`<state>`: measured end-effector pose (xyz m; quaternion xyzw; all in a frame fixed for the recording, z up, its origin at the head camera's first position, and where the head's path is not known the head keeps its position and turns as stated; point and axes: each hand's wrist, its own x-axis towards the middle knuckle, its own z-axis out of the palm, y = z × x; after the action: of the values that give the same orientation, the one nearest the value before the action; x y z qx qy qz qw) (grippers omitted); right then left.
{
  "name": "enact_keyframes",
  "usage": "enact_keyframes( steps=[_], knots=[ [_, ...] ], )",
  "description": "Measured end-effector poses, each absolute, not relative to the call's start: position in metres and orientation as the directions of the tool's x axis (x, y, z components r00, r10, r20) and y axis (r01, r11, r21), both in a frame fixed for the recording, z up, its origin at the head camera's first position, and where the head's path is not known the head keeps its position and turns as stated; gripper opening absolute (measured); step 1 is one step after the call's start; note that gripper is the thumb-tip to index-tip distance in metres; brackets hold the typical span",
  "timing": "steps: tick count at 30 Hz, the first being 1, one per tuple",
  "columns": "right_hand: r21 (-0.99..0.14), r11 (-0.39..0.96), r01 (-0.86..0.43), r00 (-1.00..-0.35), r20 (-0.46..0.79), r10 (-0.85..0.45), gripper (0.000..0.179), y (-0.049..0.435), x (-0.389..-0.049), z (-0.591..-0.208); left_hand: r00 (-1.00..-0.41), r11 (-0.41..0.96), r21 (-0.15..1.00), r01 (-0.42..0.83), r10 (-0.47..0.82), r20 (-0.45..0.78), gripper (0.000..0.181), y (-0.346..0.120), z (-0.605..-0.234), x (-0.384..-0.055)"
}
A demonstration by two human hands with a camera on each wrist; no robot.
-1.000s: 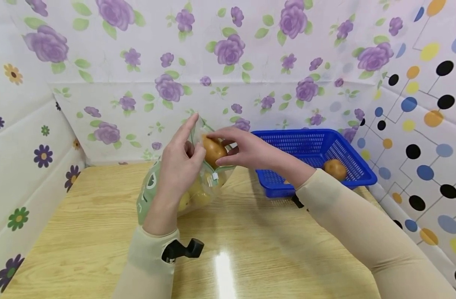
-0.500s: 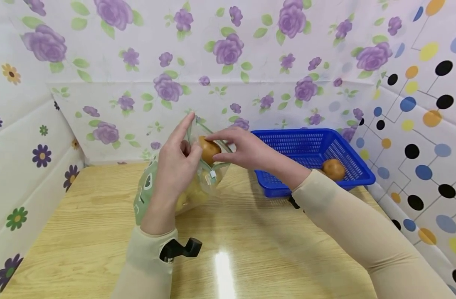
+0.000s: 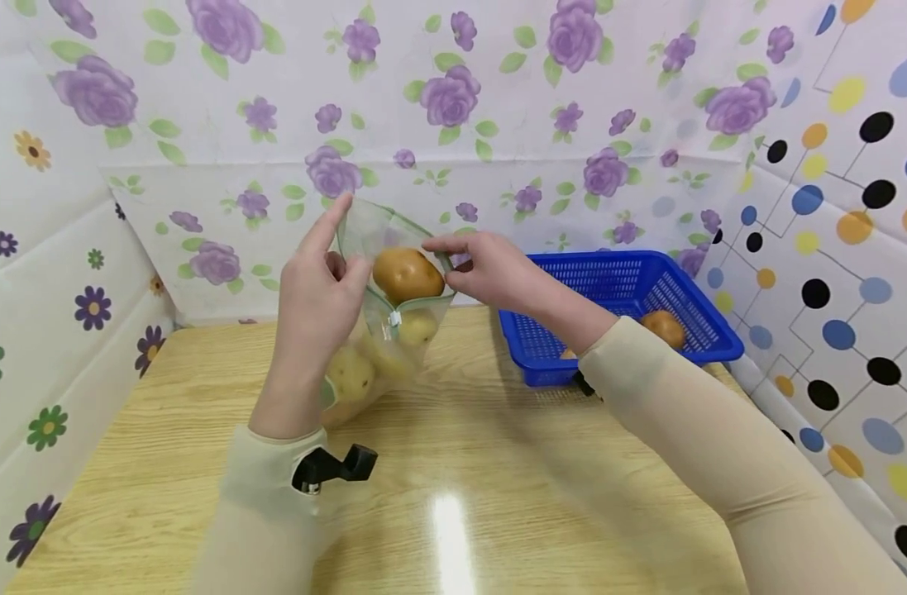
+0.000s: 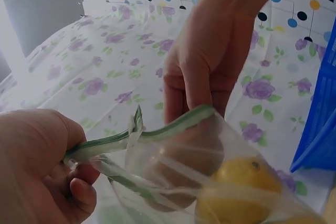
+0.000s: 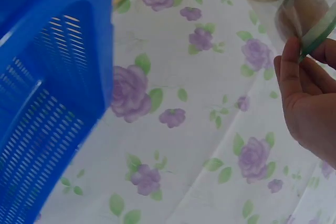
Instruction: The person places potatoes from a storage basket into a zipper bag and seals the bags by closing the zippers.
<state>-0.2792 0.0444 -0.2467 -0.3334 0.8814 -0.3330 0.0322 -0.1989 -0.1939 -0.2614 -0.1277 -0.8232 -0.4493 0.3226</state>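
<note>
A clear zip bag (image 3: 365, 225) with green edging stands on the table, its mouth spread wide. Inside its top lies a brown potato (image 3: 408, 275), above several yellow potatoes (image 3: 351, 373). My left hand (image 3: 312, 297) grips the bag's left rim between thumb and fingers. On the opposite rim, my right hand (image 3: 490, 268) pinches the green edge, as the right wrist view also shows with that hand (image 5: 310, 103). A white zip slider (image 3: 395, 319) sits at the front of the mouth. In the left wrist view, the brown potato (image 4: 184, 166) shows through the plastic.
To the right stands a blue perforated basket (image 3: 527, 372), partly behind my right forearm. A brown potato (image 3: 663, 329) lies in it. Floral sheeting (image 3: 453, 190) rises behind the wooden table (image 3: 393, 496), with patterned sheets at both sides.
My right hand has let go of the brown potato, which now lies inside the bag's top, and pinches the rim. My left hand has moved left, and the bag mouth has opened wider.
</note>
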Motion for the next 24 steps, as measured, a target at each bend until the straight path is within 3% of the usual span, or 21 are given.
enact_keyframes(
  steps=[12, 24],
  knots=[
    [-0.663, 0.529, -0.529, -0.813, 0.218, -0.54, 0.06, 0.041, -0.272, -0.194, -0.742, 0.691, 0.576, 0.436, -0.086, 0.665, 0.078, -0.207, -0.233, -0.197],
    [-0.679, 0.487, -0.548, -0.81, 0.285, -0.513, 0.058, 0.043, -0.273, -0.179, -0.817, 0.659, 0.655, 0.37, -0.105, 0.567, 0.076, -0.21, -0.222, -0.189]
  ],
)
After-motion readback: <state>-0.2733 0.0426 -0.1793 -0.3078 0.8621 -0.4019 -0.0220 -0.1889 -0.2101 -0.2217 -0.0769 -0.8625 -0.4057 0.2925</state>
